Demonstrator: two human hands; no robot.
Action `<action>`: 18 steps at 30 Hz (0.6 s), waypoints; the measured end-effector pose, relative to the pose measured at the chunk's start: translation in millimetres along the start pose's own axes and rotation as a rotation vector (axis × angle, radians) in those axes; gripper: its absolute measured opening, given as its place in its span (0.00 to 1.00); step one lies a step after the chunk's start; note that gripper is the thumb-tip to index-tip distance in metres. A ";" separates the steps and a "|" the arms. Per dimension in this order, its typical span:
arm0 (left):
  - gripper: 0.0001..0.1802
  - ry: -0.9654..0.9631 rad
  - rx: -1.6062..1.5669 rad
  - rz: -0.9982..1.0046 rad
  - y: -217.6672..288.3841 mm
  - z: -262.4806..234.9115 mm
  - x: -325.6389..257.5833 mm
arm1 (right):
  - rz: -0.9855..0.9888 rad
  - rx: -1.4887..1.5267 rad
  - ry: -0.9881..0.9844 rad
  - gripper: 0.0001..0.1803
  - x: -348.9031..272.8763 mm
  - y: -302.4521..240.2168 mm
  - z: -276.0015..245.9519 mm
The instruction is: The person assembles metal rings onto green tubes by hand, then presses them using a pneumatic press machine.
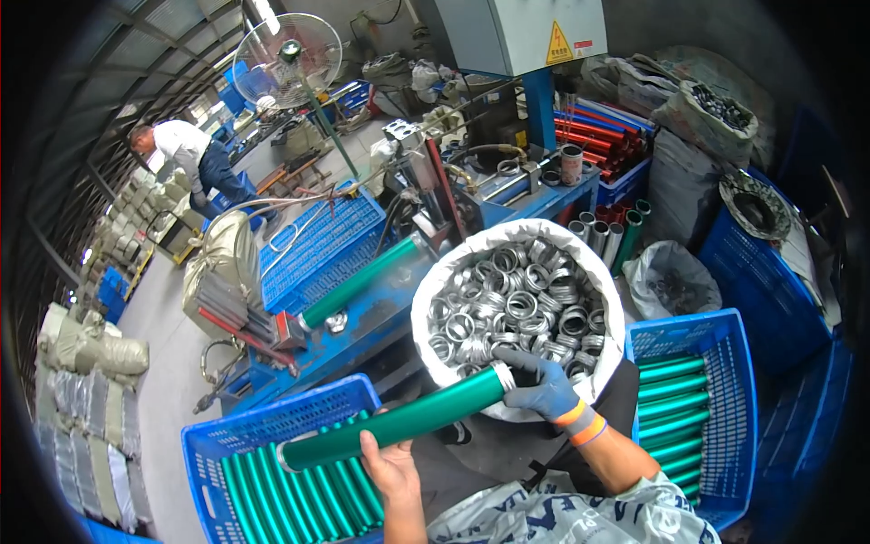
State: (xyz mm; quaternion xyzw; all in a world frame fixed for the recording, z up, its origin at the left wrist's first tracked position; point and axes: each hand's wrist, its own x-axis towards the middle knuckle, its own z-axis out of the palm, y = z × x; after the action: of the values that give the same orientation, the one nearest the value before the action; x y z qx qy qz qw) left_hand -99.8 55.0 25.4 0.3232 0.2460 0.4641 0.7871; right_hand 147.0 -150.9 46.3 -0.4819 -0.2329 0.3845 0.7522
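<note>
At far left a person in a white shirt (179, 143) bends over. A blue plastic crate of green tubes (237, 433) sits at lower left. The bare left hand (388, 467) grips from below a long glossy green metal tube (396, 423), held slanting above that crate. The gloved right hand (542, 385) closes around the tube's upper end, just at the rim of a white sack of silver metal rings (433, 288). Another blue plastic crate (736, 381) with green tubes stands at right.
</note>
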 end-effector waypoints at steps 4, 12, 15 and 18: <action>0.28 0.022 -0.010 0.043 1.8 -11.8 7.9 | 0.061 -0.057 -0.027 0.49 5.2 -4.9 9.2; 0.34 0.052 -0.132 -0.008 9.4 -12.3 17.2 | 0.059 0.518 -0.117 0.47 19.7 47.3 -12.4; 0.34 -0.004 -0.114 -0.042 14.4 -5.0 13.3 | 0.096 0.520 -0.110 0.49 16.4 44.8 -10.0; 0.34 0.003 -0.106 -0.010 8.0 -17.2 12.7 | 0.056 0.388 -0.091 0.50 20.1 45.6 -2.5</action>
State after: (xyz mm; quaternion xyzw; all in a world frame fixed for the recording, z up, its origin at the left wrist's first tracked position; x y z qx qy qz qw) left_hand -110.5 74.0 18.7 0.2792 0.2238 0.4732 0.8050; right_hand 144.6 -125.1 3.6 -0.3162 -0.1744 0.4644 0.8087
